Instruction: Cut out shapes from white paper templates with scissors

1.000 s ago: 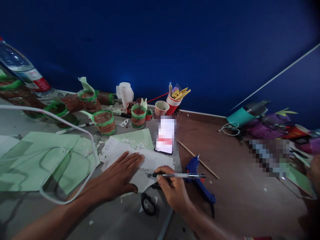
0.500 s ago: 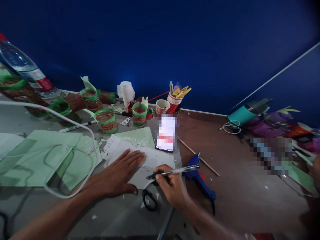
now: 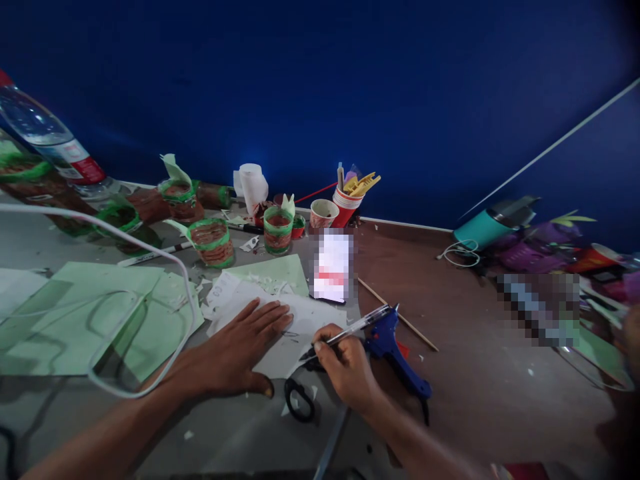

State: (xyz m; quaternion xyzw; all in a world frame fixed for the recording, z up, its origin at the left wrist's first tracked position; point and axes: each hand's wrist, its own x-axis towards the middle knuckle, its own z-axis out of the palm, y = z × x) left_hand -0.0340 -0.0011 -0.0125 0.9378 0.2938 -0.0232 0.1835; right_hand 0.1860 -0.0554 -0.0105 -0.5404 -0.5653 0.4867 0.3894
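Observation:
A white sheet of paper (image 3: 280,360) with small pen marks lies on the table below me. Across its left part my left hand (image 3: 245,347) rests flat, fingers stretched out and thumb apart. My right hand (image 3: 345,363) grips a clear pen (image 3: 361,323) with a dark tip, which points down at the paper's right side. The pen slants up to the right. Black-handled scissors (image 3: 300,401) lie just below the paper, partly covered by my right hand. A lit phone (image 3: 334,268) is beyond the sheet, its surroundings blurred.
A blue glue gun (image 3: 400,360) and a wooden stick (image 3: 415,323) lie to the right. Green paper (image 3: 75,313) and a white cable (image 3: 187,280) are at left. Decorated cups (image 3: 213,241) stand behind, beside a red cup (image 3: 345,208). A teal tumbler (image 3: 480,230) lies far right.
My right hand has shifted slightly right, and the pen now tilts more steeply, its back end higher. My left hand stays flat on the paper.

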